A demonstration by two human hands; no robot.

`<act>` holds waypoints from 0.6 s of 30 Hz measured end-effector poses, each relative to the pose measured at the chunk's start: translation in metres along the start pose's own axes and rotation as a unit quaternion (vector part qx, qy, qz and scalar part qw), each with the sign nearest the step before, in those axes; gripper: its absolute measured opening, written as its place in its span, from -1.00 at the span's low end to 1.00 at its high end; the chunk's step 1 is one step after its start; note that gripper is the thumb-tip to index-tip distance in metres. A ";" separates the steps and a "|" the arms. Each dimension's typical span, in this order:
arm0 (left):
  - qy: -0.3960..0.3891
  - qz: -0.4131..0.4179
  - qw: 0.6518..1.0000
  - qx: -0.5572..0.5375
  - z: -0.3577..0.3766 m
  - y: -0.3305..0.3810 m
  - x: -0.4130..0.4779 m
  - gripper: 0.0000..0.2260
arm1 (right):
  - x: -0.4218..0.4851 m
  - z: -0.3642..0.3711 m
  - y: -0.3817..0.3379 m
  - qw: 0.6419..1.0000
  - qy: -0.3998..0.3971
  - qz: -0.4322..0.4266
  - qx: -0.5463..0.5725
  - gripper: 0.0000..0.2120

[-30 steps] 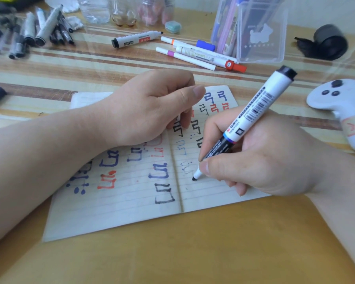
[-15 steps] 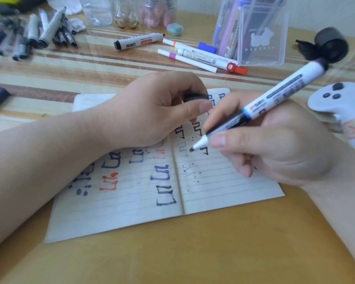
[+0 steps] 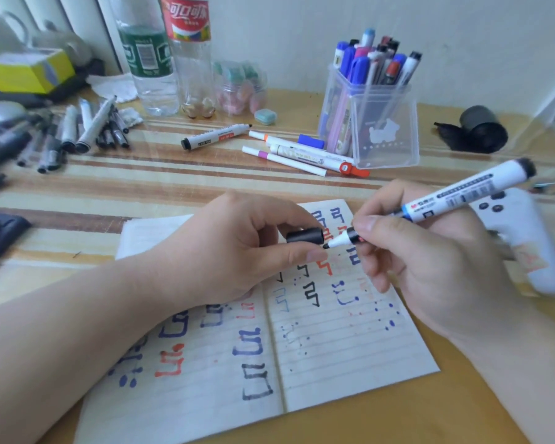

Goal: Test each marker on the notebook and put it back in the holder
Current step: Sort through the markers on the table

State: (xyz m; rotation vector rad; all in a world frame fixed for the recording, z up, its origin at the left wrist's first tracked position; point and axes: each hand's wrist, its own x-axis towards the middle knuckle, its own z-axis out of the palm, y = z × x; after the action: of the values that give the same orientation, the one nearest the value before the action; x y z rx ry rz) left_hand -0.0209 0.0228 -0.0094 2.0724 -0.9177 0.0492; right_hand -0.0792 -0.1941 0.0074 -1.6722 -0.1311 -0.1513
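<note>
Notebook [image 3: 334, 347] open on table [image 3: 366, 427]; over it, left hand [image 3: 225, 251] pinching black cap [image 3: 305, 236], right hand [image 3: 423, 267] gripping white marker [image 3: 446, 200], tip just beside cap's mouth; holder [image 3: 385, 136] beyond notebook.

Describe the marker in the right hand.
The marker is white plastic with a printed label, blue band, black rear end and black collar. Uncapped, it slants tip-down leftward above the notebook, gripped by the right hand. Its dark tip sits at the mouth of the black cap held by the left hand.
</note>
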 end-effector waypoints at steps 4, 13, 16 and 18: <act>-0.006 0.003 1.000 -0.010 0.000 -0.001 0.000 -0.77 | 0.000 0.001 0.001 1.000 0.001 -0.025 0.006 -0.88; 0.009 0.040 0.999 0.002 0.001 0.003 0.000 -0.81 | -0.002 0.004 -0.002 0.999 -0.007 -0.047 0.012 -0.84; 0.013 0.055 0.998 0.006 0.001 0.006 -0.001 -0.86 | -0.003 0.009 0.001 0.999 -0.009 -0.050 0.014 -0.87; 0.030 0.058 0.998 0.014 0.001 0.009 -0.002 -0.86 | -0.003 0.010 0.001 0.998 -0.007 -0.044 0.036 -0.88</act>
State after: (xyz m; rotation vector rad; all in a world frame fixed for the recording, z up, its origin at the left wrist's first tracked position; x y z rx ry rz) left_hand -0.0279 0.0199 -0.0044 2.0303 -1.0035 0.1854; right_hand -0.0814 -0.1842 0.0052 -1.5967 -0.2180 -0.1997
